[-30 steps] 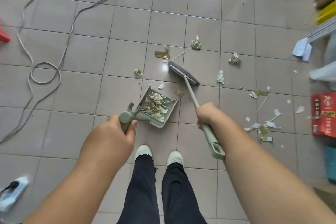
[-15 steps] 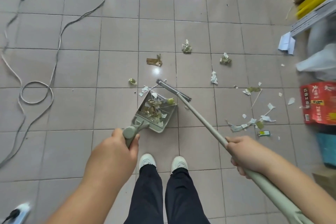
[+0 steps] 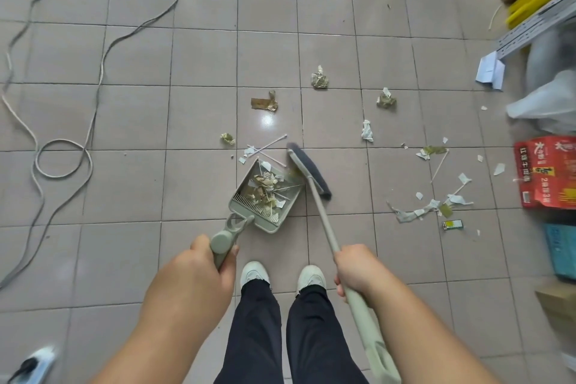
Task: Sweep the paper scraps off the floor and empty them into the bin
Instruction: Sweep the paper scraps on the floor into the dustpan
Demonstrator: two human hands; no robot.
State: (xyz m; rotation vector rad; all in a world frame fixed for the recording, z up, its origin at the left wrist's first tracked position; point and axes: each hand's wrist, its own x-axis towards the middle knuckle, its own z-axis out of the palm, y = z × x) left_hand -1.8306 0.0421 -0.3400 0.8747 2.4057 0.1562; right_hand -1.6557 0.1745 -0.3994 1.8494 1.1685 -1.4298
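Left hand [image 3: 199, 277] grips the scrap-filled grey-green plastic dustpan [image 3: 265, 196] on the tiled floor [image 3: 124, 190]; right hand [image 3: 355, 268], clamped on the long-handled grey-bristled broom [image 3: 308, 173], has swung its head back beside the pan's right edge. Torn paper scraps [image 3: 430, 209] remain rightward beside a red carton [image 3: 547, 171]; no bin visible.

There is 1 dustpan [image 3: 268, 196], gripped at its handle by 1 hand, and 1 broom [image 3: 308, 172], gripped by the other. Beyond the dustpan grip lie 5 crumpled paper wads [image 3: 319, 80] and 2 thin sticks [image 3: 274, 142]. Right of the broom grip sit 1 red box [image 3: 547, 171] and many small scraps, too scattered to count. 2 shoes [image 3: 254, 273] show between the grips.
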